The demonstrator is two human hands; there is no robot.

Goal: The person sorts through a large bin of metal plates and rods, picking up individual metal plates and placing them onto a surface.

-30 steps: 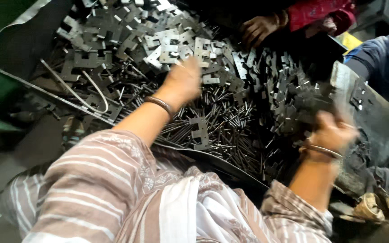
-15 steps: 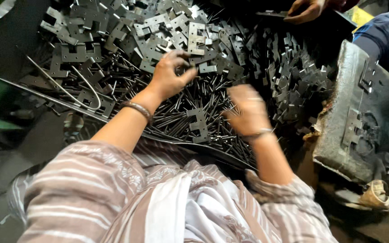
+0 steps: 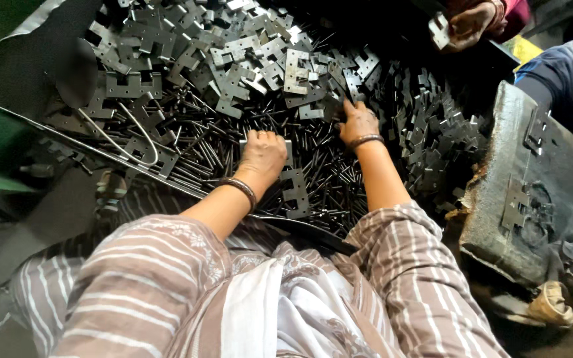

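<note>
Head camera looks straight down over a person in a brown-and-white striped tunic, both arms stretched into a heap of dark stamped metal hinge plates [image 3: 233, 53] mixed with thin dark steel pins [image 3: 200, 142]. The left hand [image 3: 262, 154], a dark bangle at its wrist, lies knuckles-up on the pins with its fingers curled down over a pale flat hinge plate [image 3: 289, 151], whose edge shows just past the knuckles; they look closed on it, though the fingertips are hidden. The right hand [image 3: 357, 122], also bangled, rests further out at the border where the pins meet the piled plates, fingers spread flat and pressing on the pieces there, gripping nothing I can make out. Another notched plate [image 3: 296, 193] lies on the pins between the two forearms. A bent grey wire loop [image 3: 127, 136] sits to the left. At the right stands a rusty grey metal block [image 3: 532, 192] with plates on top. Up at the far edge another person's hand [image 3: 465, 25] holds a small plate
</note>
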